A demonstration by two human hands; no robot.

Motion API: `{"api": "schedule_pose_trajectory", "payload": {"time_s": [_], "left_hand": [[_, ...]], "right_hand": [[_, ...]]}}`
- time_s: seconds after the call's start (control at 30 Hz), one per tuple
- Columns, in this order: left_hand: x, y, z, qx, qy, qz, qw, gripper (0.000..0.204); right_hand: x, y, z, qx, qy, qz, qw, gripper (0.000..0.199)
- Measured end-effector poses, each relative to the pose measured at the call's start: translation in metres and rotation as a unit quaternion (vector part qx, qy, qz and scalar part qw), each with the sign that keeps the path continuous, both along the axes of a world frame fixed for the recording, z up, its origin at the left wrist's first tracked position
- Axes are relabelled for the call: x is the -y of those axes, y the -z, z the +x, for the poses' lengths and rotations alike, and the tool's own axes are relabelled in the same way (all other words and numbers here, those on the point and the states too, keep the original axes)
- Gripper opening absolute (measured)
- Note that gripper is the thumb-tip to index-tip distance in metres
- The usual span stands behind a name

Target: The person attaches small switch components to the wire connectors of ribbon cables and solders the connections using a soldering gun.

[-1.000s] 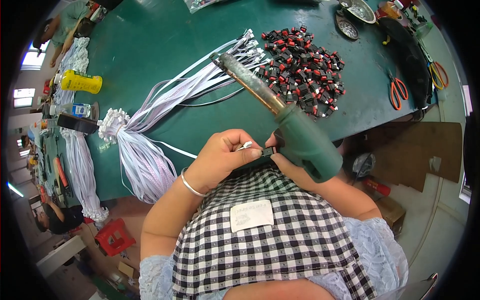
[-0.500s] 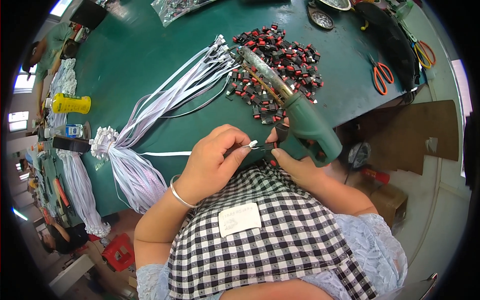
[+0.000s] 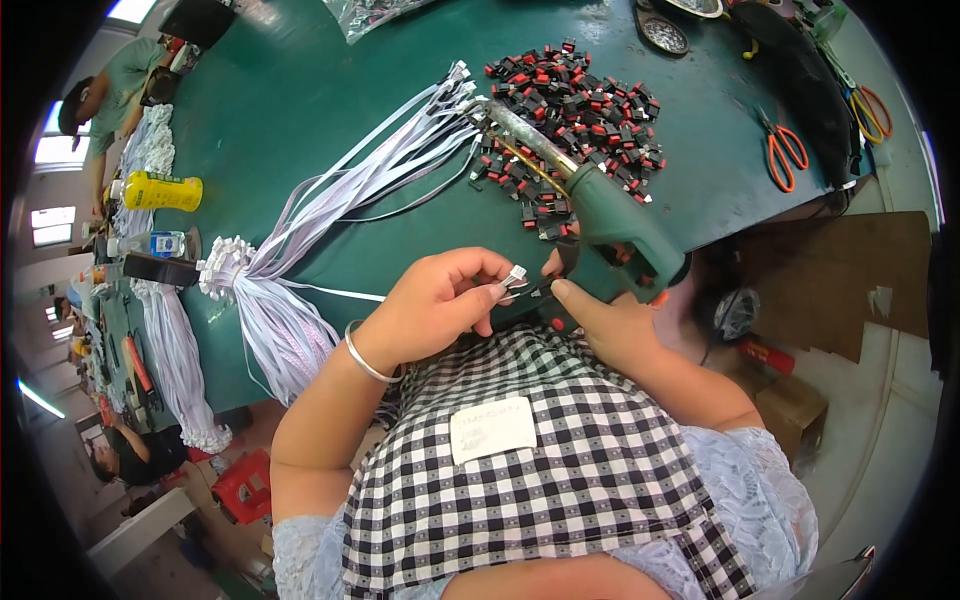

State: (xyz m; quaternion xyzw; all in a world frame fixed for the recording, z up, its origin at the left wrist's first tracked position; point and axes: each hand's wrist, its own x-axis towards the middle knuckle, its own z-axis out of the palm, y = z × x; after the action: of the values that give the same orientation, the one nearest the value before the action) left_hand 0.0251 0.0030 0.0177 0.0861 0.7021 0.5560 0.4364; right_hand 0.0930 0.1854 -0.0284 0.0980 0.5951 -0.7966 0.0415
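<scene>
My left hand (image 3: 445, 305) is closed, pinching the white connector end (image 3: 516, 273) of a flat white ribbon cable (image 3: 340, 293) in front of my apron. Close by, my right hand (image 3: 610, 325) is wrapped around the grip of a green soldering gun (image 3: 630, 225), mostly hidden by the palm. Its thumb and fingertip also pinch a small black part (image 3: 541, 289), perhaps a rocker switch, beside the connector. The gun's metal barrel (image 3: 525, 133) points up-left towards the loose cable ends. Beyond it lies a heap of black-and-red switches (image 3: 590, 100).
A tied bundle of white cables (image 3: 290, 330) lies at left on the green table (image 3: 370, 80), near a yellow bottle (image 3: 165, 191) and a clear bottle (image 3: 160, 244). Orange-handled scissors (image 3: 785, 158) lie at right. Two people (image 3: 125, 80) are at the far left.
The whole view has shifted slightly. My left hand has tilted the connector more upright. My right hand and the soldering gun have moved slightly, and the black part shows less between its fingers.
</scene>
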Motion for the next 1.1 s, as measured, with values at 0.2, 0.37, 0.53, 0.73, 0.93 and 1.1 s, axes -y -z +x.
{"api": "schedule_pose_trajectory", "payload": {"time_s": [0.2,0.37,0.53,0.73,0.93,1.1], "left_hand": [[0.007,0.005,0.002,0.018,-0.016,0.044,0.999,0.016],[0.005,0.003,0.003,0.011,-0.012,0.048,0.999,0.015],[0.003,0.000,0.001,-0.222,0.088,0.005,0.971,0.010],[-0.003,0.005,0.009,-0.264,0.016,0.013,0.964,0.010],[-0.008,0.000,0.006,-0.262,0.048,-0.009,0.964,0.008],[-0.005,0.010,0.008,-0.106,-0.008,-0.028,0.994,0.010]], "right_hand": [[0.003,0.001,-0.001,0.005,0.014,-0.005,1.000,0.015],[0.004,0.002,-0.003,0.011,0.020,-0.005,1.000,0.014],[0.001,0.000,-0.005,0.030,0.017,-0.024,0.999,0.013],[0.000,0.003,-0.002,-0.024,0.020,0.009,0.999,0.011],[-0.002,0.001,-0.004,0.015,-0.014,-0.007,1.000,0.048],[0.001,-0.002,-0.007,-0.007,-0.004,0.014,1.000,0.009]]}}
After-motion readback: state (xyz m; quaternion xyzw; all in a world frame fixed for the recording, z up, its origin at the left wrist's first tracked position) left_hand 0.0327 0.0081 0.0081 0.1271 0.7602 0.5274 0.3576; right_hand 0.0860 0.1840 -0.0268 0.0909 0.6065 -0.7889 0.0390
